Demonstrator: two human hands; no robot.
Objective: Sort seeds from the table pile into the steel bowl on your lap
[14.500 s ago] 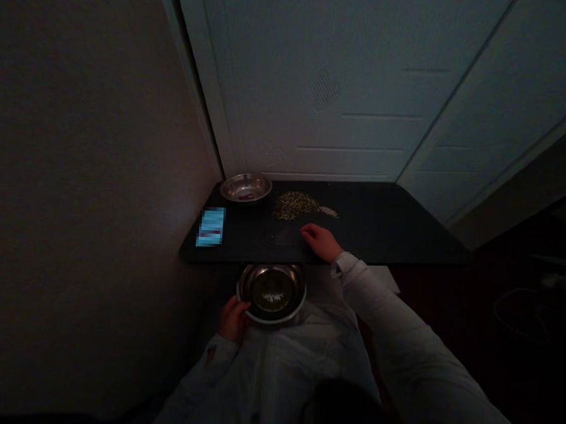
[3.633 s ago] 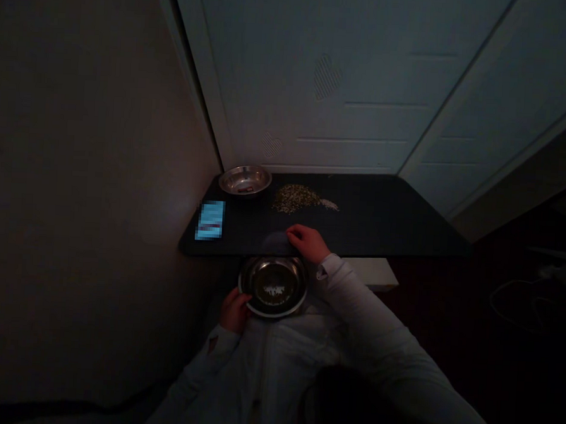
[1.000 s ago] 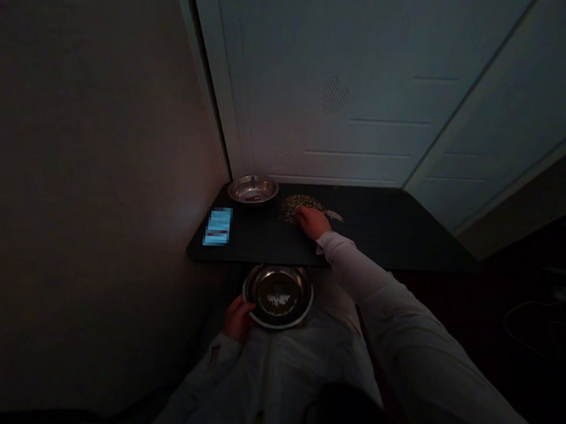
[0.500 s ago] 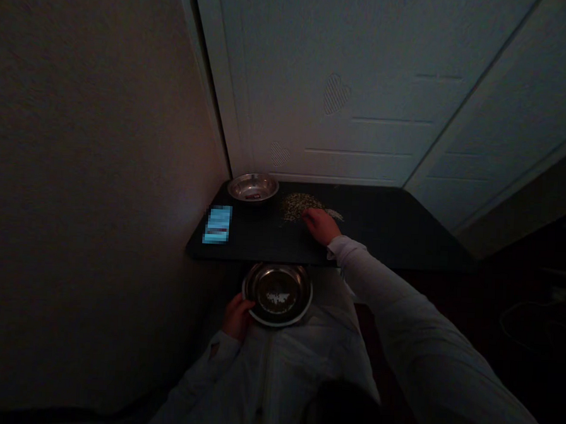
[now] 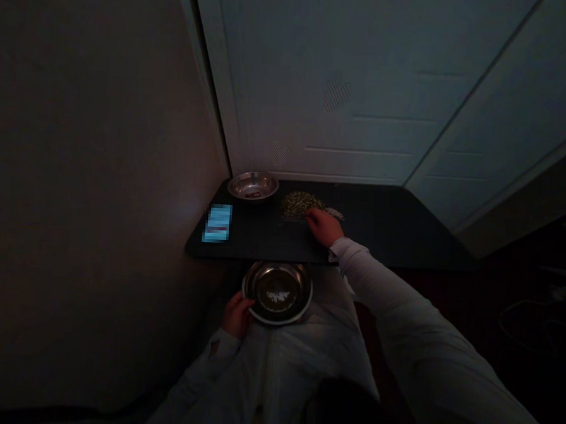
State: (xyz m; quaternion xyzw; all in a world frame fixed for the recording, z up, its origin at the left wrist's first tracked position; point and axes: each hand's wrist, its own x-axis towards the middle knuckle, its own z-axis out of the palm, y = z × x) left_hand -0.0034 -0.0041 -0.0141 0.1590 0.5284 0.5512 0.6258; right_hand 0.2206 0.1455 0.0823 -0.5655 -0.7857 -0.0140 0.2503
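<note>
My left hand (image 5: 236, 315) grips the rim of a steel bowl (image 5: 305, 302) at its left side, just below the table's front edge. Dark greenish grains and a pale patch show in the bottom of that bowl. On the dark table (image 5: 381, 233), my right hand (image 5: 324, 227) rests at the near right edge of a pile of mixed grains (image 5: 298, 203). Its fingers are closed together, and whether they pinch any grains cannot be seen. A small heap of pale grains (image 5: 335, 212) lies just behind that hand.
A second steel bowl (image 5: 253, 186) stands at the table's back left. In front of it lies a phone (image 5: 217, 223) with a lit, blurred screen. A white panel (image 5: 363, 134) rises behind the table, and a wall (image 5: 122, 197) closes in the left side.
My right hand has shifted very slightly to the right at the pile's edge. My left hand and the bowl it grips stay in place. The picture has become a little darker.
</note>
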